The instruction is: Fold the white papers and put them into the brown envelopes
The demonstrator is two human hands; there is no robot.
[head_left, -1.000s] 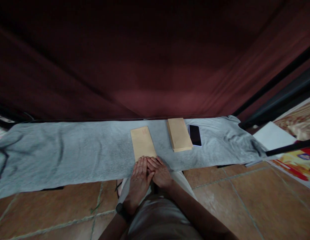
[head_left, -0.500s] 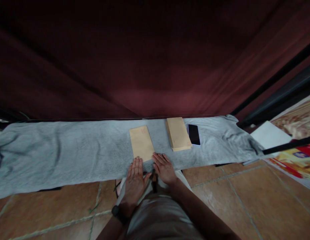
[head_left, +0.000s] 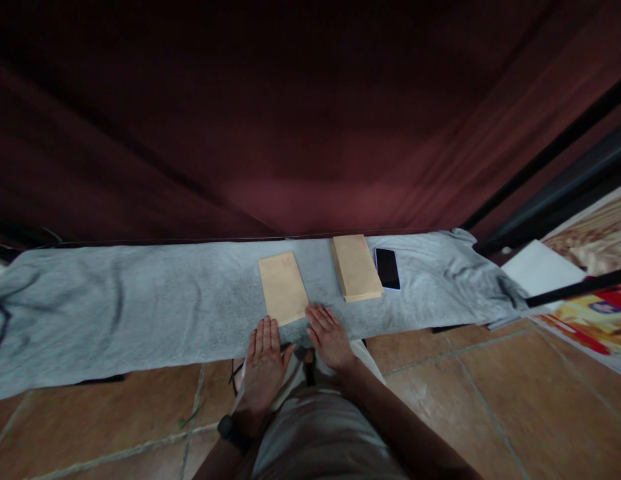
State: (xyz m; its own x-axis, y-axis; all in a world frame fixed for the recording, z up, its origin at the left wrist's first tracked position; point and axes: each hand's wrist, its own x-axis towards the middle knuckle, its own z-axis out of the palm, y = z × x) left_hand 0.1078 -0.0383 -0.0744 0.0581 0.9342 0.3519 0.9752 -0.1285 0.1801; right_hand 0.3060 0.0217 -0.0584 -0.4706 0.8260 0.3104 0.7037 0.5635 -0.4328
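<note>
A single tan envelope lies flat on the grey cloth that covers a long low surface. My left hand rests flat on the cloth's near edge, fingers apart, its tips just below the envelope's near left corner. My right hand lies flat beside it, fingertips at the envelope's near right corner. Neither hand holds anything. A stack of tan envelopes sits further right, with a black phone next to it.
A dark red curtain hangs behind the covered surface. Brown floor tiles lie below. At the right are a white sheet, a black bar and a colourful printed sheet. A dark band is on my left wrist.
My hands were together on the envelope's near end. They have slid apart and back toward me, off the envelope, and now lie flat on the cloth's near edge.
</note>
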